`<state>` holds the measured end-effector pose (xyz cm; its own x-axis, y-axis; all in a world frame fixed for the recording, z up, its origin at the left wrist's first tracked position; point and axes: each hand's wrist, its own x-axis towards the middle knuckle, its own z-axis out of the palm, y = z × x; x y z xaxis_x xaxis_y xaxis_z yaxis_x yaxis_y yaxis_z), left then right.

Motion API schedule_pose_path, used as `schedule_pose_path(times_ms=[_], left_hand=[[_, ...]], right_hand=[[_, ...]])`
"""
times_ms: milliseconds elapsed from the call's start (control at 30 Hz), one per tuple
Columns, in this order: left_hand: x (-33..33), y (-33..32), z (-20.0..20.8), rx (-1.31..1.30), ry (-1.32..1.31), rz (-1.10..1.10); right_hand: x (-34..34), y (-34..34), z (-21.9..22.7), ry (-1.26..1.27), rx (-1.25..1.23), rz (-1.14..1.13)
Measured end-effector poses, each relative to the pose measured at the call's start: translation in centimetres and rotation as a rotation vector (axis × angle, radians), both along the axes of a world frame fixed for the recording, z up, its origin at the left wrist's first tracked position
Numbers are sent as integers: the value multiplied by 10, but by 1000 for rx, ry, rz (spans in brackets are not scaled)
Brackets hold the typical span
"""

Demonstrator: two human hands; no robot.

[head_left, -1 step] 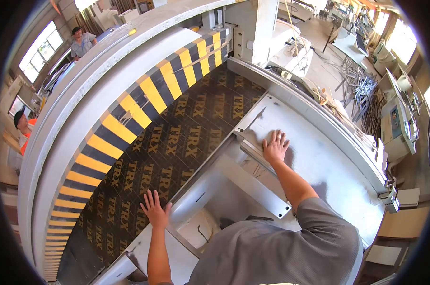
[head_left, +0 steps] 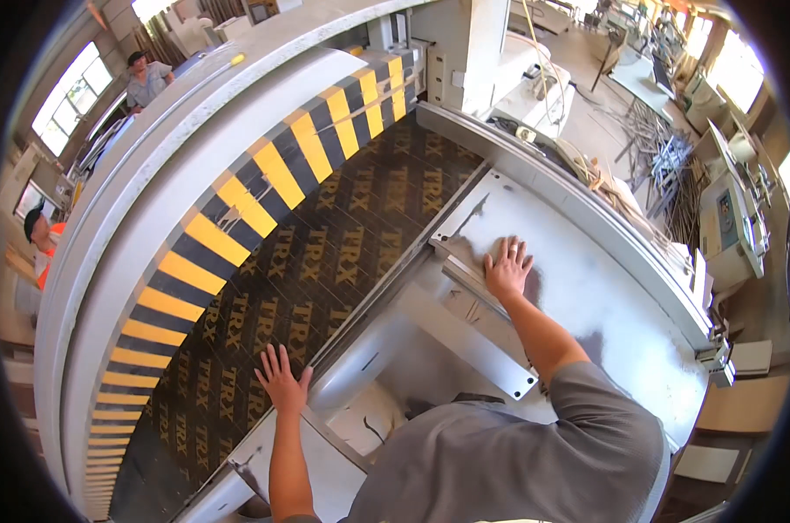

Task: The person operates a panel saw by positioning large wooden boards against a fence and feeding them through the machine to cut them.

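Ahead of me lies a dark brown film-faced board [head_left: 325, 261] with repeated yellow lettering, its far side running under a striped beam. My left hand [head_left: 283, 383] is open, fingers spread over the board's near edge, with the wrist above a grey metal frame [head_left: 303, 462]. To the right, my right hand [head_left: 508, 268] lies open and flat on a bare, shiny steel tabletop [head_left: 604, 279] with dark smudges. Nothing is held in either hand. Between the two hands, a bent metal channel [head_left: 469, 344] spans an opening in the steelwork.
A large curved machine beam [head_left: 308, 144] with yellow and black stripes hangs over the far board edge. A raised metal rail [head_left: 578, 209] borders the tabletop. Metal scrap [head_left: 665, 179] and a control box [head_left: 731, 222] stand right. Two people [head_left: 146, 78] are at the left.
The board has shifted slightly away from the steel edge, and a wider dark strip shows between them. My left hand has moved slightly forward with it; my right hand stays in place.
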<state>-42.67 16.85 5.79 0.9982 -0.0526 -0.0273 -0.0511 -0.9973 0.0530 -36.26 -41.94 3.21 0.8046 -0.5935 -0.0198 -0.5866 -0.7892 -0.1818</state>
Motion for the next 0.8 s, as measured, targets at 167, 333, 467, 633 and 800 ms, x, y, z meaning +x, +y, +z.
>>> schedule_pose_path(times_ms=[167,333,467,633,800], left_hand=[[98,30,-6,107,56,97],[179,58,-10,185,67,156],[232,82,-15,210,28,161],[286,105,-19,115,94,187],[304,116,-25,122,62,214]], right_hand=[[5,9,7,28,-26,-17],[9,11,18,105,20,-20],[13,14,20,107,-3,-38],[17,14,13,132,-22,-27],[19,11,2,82,-86,-5]])
